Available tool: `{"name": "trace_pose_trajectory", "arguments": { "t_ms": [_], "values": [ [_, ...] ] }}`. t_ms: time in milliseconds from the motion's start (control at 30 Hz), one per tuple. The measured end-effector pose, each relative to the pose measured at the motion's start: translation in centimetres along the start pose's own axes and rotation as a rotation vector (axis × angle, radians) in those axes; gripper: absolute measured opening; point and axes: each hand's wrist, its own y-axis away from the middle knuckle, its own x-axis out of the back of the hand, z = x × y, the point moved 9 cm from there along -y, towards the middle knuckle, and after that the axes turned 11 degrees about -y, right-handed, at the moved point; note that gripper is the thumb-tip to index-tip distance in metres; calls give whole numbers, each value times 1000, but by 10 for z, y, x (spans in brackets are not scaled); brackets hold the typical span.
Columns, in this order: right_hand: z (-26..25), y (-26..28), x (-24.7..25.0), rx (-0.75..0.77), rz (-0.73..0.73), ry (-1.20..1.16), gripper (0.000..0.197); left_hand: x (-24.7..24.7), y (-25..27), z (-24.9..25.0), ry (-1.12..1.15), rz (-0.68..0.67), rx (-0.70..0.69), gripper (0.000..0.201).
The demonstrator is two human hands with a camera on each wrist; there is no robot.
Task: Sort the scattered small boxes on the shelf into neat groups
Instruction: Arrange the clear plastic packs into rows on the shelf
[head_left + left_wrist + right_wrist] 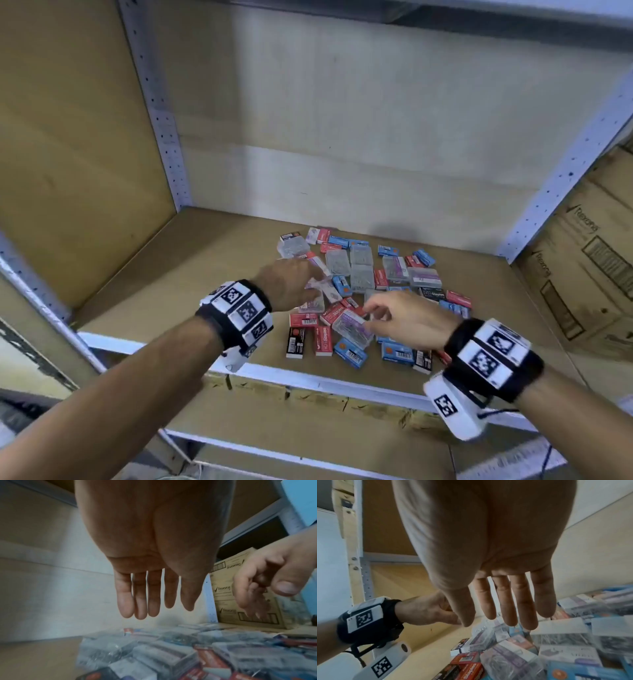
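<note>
Red "Staples" boxes [331, 314] in pile, "Rexona" carton [582, 270] beside shelf [178, 274], left hand [291, 287] and right hand [407, 318] grips loose, empty.

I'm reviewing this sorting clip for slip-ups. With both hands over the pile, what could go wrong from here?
1. The left hand and right hand hover close together over the heap; they may collide.
2. The clear plastic boxes lie tilted on the red cardboard boxes; a grip may slip.
3. Boxes near the grey metal shelf edge could be knocked off.
</note>
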Motion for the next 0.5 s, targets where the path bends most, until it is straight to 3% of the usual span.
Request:
{"name": "trace_pose_trajectory", "arguments": {
  "t_ms": [200, 500],
  "values": [
    [6, -31, -13, -113, -34, 78, 39, -34, -9, -15, 62, -234, 50, 52],
    [12, -41, -32, -178, -41, 95, 42, -54, -17, -20, 148, -299, 42, 46]
  ]
}}
